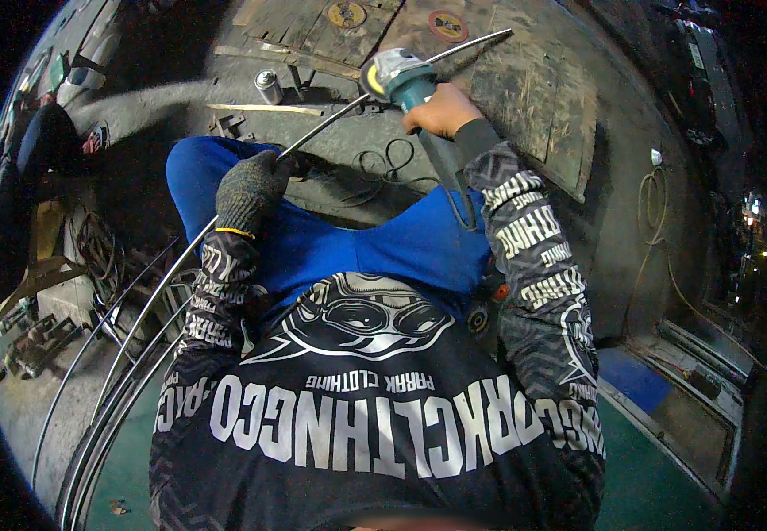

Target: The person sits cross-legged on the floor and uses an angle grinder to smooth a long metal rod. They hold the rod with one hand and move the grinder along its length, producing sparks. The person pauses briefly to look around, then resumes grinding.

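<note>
My left hand [249,195], in a grey knitted glove with a yellow cuff edge, is closed around a long thin metal rod [330,121]. The rod slants from the lower left up to the far right, crossing over my blue trousers. Bare, my right hand [443,111] wraps round the teal body of an angle grinder [413,88] with a grey metal head. Its yellowish disc [372,80] is at the rod, just beyond the gloved hand; whether the two touch I cannot tell. A black power cord [392,166] loops on the floor between my knees.
A spray can [268,86] stands on the floor ahead, near wooden strips [264,109]. Weathered plywood [538,106] lies at the far right, with a loose round disc [448,26] on boards beyond. Several bent rods [104,425] run along my left. Another person's leg [47,137] shows at the far left.
</note>
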The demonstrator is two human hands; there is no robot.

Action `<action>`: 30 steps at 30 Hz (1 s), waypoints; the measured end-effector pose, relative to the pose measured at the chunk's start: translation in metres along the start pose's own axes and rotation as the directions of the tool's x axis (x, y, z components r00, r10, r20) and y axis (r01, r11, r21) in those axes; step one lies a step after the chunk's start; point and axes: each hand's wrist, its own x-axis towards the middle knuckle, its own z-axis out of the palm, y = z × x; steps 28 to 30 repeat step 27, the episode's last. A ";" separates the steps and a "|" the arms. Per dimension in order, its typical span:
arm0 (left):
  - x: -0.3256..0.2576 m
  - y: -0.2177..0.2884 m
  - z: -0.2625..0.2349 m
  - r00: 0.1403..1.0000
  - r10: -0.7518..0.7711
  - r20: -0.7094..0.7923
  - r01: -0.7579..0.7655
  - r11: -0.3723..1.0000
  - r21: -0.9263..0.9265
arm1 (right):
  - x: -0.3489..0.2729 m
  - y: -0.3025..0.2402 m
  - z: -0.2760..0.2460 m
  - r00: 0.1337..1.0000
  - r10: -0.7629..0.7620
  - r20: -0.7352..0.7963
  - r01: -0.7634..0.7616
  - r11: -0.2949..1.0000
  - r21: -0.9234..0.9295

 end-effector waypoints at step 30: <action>0.003 -0.005 0.000 0.999 0.027 -0.044 -0.029 0.998 -0.053 | -0.030 -0.033 0.022 0.996 -0.079 -0.049 0.078 0.997 -0.012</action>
